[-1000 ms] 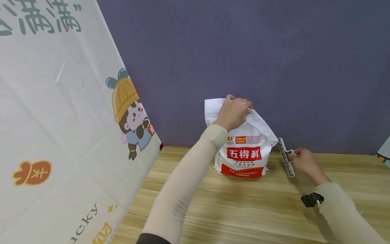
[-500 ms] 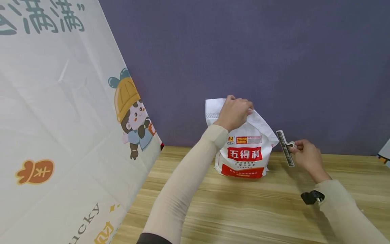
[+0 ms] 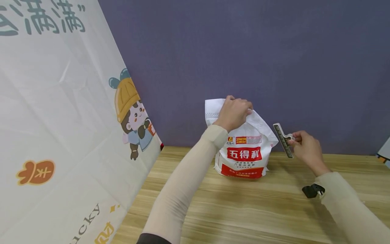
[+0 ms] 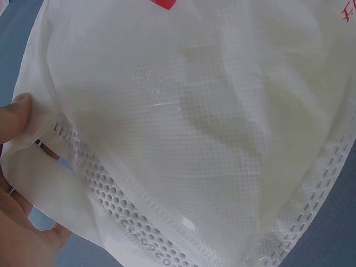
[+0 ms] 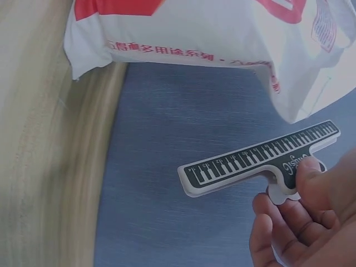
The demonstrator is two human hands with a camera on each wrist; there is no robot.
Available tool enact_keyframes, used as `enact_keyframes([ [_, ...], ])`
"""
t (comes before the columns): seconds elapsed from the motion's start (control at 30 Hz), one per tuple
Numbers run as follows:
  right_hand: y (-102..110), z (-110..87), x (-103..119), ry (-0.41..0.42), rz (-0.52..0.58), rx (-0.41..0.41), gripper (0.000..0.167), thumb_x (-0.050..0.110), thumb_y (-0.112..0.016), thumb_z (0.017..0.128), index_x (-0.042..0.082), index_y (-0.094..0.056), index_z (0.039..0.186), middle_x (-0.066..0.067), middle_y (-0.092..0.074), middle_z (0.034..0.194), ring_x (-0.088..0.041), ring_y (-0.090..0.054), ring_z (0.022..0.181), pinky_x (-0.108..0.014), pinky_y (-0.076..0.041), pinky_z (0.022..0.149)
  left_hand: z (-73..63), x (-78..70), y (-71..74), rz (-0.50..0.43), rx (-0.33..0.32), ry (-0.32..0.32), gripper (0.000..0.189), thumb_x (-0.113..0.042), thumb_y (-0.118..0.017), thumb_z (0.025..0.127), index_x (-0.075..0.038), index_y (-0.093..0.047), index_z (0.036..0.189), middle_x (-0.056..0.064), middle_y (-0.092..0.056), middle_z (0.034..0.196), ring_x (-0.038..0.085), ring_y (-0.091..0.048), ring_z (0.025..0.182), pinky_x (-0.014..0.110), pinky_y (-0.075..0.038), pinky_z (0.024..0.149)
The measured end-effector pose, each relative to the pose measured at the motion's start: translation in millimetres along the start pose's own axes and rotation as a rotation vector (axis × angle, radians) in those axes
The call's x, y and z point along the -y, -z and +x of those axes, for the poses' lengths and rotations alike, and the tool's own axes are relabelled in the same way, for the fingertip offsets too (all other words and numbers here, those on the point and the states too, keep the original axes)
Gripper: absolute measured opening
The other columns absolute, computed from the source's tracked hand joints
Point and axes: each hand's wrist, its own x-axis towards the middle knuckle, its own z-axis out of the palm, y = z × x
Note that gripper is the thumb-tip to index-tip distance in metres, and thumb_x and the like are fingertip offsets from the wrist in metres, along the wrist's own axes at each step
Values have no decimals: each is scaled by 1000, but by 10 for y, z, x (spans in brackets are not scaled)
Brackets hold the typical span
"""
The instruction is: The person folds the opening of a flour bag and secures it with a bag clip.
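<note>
A white flour bag with red labels stands upright on the wooden table against the dark wall, its top folded over. My left hand grips the folded top; in the left wrist view the thumb and fingers pinch the white woven edge. Right of the bag, my right hand holds a clip by its handles, tilted and raised off the table. The right wrist view shows the long clip with a piano-key print, its jaws together, thumb on the handle, close below the bag's corner.
The wooden tabletop runs up to a dark blue-grey wall right behind the bag. On the left hangs a white printed sheet with cartoon figures. Another printed panel shows at the right edge.
My right hand has lifted the clip upward and a little left, nearer the bag's upper right corner. The left hand keeps its grip on the bag top.
</note>
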Motion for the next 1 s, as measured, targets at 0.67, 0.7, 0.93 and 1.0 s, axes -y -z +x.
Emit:
enact_keyframes([
  [0.67, 192, 196, 253, 114, 18, -83, 25, 17, -59, 93, -1, -58, 110, -17, -61, 91, -30, -55, 73, -40, -37, 60, 48, -31, -26, -24, 33, 24, 24, -36, -49, 97, -28, -65, 113, -13, -65, 108, 5, -59, 99, 35, -31, 99],
  [0.7, 200, 202, 264, 118, 22, -87, 25, 16, -59, 93, -1, -58, 110, -17, -62, 90, -30, -54, 72, -39, -37, 59, 51, -31, -29, -23, 33, 24, 24, -37, -48, 97, -29, -65, 112, -13, -65, 108, 5, -60, 99, 35, -31, 99],
  [0.93, 236, 242, 315, 127, 41, -109, 22, 19, -61, 92, 1, -60, 106, -15, -63, 86, -24, -52, 65, -33, -36, 52, 71, -29, -51, -8, 28, 22, 24, -37, -48, 97, -29, -65, 112, -14, -65, 108, 5, -59, 98, 35, -31, 98],
  [1.0, 240, 256, 323, 133, 45, -112, 22, 20, -61, 92, 2, -60, 105, -14, -63, 85, -23, -51, 63, -32, -35, 50, 74, -30, -55, -6, 28, 24, 24, -37, -48, 97, -29, -65, 112, -14, -65, 108, 5, -59, 98, 35, -31, 98],
])
